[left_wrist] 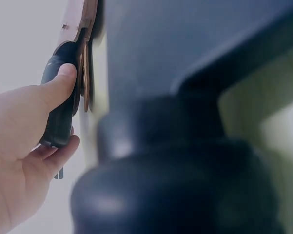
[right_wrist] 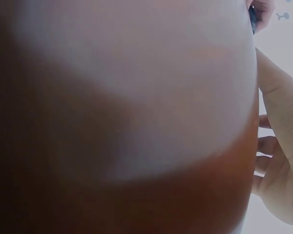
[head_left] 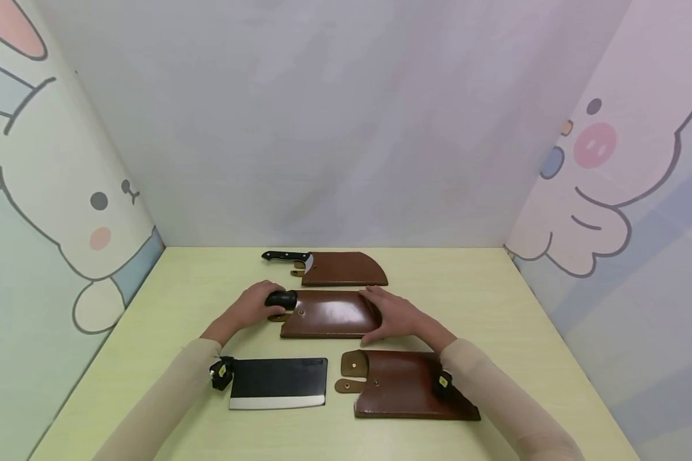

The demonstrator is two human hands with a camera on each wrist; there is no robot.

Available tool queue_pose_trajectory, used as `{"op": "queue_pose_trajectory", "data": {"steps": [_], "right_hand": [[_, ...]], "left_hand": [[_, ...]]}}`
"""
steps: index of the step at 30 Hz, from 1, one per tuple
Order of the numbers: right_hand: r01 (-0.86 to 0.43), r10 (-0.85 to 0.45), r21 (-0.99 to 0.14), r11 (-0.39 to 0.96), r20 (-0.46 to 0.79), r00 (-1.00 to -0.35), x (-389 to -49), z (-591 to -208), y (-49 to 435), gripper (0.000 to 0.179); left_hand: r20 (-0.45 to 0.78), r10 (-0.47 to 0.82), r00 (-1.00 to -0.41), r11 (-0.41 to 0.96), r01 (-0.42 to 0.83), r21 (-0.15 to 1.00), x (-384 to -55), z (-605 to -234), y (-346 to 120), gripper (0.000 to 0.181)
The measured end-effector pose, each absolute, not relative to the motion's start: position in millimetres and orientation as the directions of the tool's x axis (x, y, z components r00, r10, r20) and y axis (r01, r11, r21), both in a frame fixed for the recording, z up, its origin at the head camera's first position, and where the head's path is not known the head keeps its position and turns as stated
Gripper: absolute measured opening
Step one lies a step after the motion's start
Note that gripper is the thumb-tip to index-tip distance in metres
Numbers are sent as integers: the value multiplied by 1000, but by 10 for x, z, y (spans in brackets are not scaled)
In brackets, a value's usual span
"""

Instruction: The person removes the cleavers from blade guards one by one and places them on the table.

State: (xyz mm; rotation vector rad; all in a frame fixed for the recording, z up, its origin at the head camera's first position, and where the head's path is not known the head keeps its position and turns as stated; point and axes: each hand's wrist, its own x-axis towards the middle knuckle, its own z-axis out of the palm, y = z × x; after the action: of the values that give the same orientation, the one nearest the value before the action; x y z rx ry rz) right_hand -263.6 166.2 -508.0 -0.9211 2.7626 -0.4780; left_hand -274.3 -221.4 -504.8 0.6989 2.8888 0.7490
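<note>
My left hand (head_left: 254, 305) grips the black handle (head_left: 289, 299) of a cleaver whose blade is hidden in a brown leather sheath (head_left: 325, 315). In the left wrist view, the thumb lies along this handle (left_wrist: 60, 119) with fingers behind it. My right hand (head_left: 396, 314) holds the sheath's right end, fingers at its far edge and thumb at its near edge. The right wrist view is mostly a blurred brown sheath, with the right hand (right_wrist: 280, 161) at its edge. Near my left wrist lies a bare cleaver (head_left: 278, 379) with a dark blade and silver edge.
At the back of the pale table (head_left: 450, 282) lies a sheathed knife (head_left: 346, 269) with a black riveted handle. Another brown sheath (head_left: 403, 387), its strap unfastened, lies at front right, partly under my right wrist. Cartoon-printed walls stand on both sides.
</note>
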Motion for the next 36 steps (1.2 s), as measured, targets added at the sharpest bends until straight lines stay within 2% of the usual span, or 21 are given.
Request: {"op": "queue_pose_trajectory", "data": {"steps": [10, 22, 29, 36], "right_hand": [[-554, -611, -318, 769, -116, -783, -2646, -5085, 1626, 127], [-552, -603, -298, 779, -112, -790, -2659, -5067, 1585, 119], [-572, -604, -247, 782, -77, -793, -2678, -5004, 1601, 121], [-593, -617, -262, 761, -9, -787, -2667, -4896, 1638, 119]], "left_hand": [[41, 481, -876, 774, 446, 450, -2763, -5055, -2182, 42], [63, 509, -858, 776, 489, 398, -2734, -5027, -2156, 39], [104, 497, -861, 782, 497, 376, -2733, -5000, -2169, 39], [160, 476, -865, 778, 499, 381, -2690, -4942, -2166, 40]]}}
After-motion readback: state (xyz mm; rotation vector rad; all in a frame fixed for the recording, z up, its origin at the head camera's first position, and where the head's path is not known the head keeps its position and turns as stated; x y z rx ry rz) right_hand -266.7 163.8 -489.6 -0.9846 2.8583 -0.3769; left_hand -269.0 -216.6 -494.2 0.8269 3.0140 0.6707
